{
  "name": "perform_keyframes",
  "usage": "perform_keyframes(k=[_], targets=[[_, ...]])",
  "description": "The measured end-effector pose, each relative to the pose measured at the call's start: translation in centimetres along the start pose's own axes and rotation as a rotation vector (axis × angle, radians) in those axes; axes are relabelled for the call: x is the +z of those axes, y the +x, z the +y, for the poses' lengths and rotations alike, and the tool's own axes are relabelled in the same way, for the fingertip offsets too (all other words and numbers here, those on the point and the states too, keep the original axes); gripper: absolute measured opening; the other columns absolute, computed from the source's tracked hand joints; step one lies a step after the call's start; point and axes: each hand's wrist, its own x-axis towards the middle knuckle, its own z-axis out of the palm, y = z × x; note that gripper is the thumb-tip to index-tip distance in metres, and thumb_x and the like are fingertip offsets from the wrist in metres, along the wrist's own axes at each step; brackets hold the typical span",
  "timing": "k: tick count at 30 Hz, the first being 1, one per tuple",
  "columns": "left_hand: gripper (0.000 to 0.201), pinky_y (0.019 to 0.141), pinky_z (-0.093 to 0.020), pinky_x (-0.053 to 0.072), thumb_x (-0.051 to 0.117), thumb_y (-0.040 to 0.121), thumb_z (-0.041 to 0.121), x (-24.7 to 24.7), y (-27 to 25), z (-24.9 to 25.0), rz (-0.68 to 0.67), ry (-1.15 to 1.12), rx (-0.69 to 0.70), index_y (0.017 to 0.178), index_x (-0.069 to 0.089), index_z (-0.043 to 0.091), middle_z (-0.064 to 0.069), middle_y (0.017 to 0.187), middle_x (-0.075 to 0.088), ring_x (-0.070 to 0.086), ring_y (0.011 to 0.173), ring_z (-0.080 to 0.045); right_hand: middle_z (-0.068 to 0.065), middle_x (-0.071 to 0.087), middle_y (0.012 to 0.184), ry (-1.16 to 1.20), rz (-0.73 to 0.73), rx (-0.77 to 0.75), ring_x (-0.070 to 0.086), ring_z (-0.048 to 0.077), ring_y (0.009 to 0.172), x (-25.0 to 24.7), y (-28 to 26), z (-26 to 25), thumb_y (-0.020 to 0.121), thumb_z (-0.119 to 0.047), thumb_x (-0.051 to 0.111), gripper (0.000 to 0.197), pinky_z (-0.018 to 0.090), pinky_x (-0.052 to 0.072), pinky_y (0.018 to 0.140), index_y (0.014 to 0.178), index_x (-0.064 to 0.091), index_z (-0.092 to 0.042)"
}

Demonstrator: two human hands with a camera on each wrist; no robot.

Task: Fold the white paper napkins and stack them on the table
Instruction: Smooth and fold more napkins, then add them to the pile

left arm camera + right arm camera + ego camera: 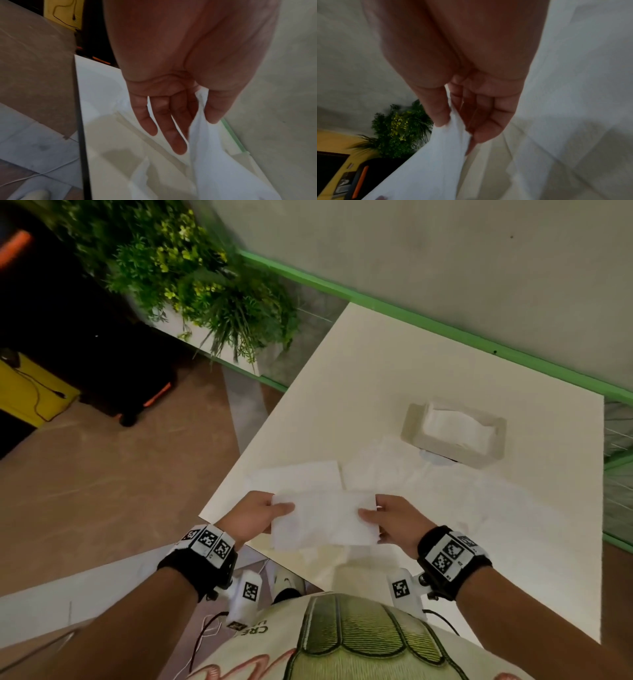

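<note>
Left hand (255, 517) and right hand (397, 522) each pinched opposite end of white paper napkin (323, 520), stretched between them above counter (376, 364).

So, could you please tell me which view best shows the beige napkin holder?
The head view: the beige rectangular napkin holder sits whole on the white table, napkins inside. Neither wrist view shows it clearly.

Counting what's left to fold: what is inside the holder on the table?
The holder holds white napkins, rumpled on top. Its walls hide how many lie beneath.
</note>
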Motion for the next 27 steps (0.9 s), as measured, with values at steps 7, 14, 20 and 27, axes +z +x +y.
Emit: perform_keyframes(k=[7,14,20,27], targets=[[0.048,0.071,-0.038,0.052,0.065,0.098,0.029,-4.8,2.9,-2.9,0.144,-0.006,-0.066,0.093,0.061,-0.018,-0.02,0.08,0.064,0.06,0.072,-0.025,0.011,0.058,0.083,-0.142,0.171,-0.019,0.057,0.023,0.075,4.2,6.1,-1.9,0.087,-0.014,0.071,0.027,0.034,0.048,0.064,0.094,0.062,0.01],[0.037,0.057,-0.025,0.053,0.057,0.103,0.024,-5.9,4.9,-2.6,0.222,0.092,-0.01,0.081,0.06,-0.005,-0.021,0.083,0.068,0.064,0.062,-0.023,0.011,0.071,0.095,-0.251,0.265,-0.077,0.069,0.033,0.087,5.7,9.4,-3.4,0.089,-0.022,0.071,0.02,0.046,0.06,0.081,0.103,0.063,-0.009],[0.031,0.076,-0.036,0.052,0.058,0.098,0.036,-6.4,5.7,-4.3,0.375,0.374,-0.124,0.08,0.065,0.012,-0.004,0.078,0.07,0.065,0.076,-0.026,0.001,0.06,0.099,-0.793,0.374,-0.22,0.061,0.021,0.089,3.0,7.6,-1.6,0.094,-0.028,0.06,0.027,0.032,0.049,0.078,0.119,0.051,-0.02],[0.027,0.068,-0.032,0.044,0.053,0.098,0.04,-4.1,4.1,-4.6,0.47,0.637,-0.052,0.077,0.056,0.023,0.006,0.072,0.064,0.059,0.072,-0.018,0.002,0.054,0.091,-1.073,0.623,-0.321,0.053,0.028,0.085,-6.0,-0.5,7.3,0.075,-0.03,0.078,0.029,0.039,0.048,0.071,0.092,0.059,-0.016]])
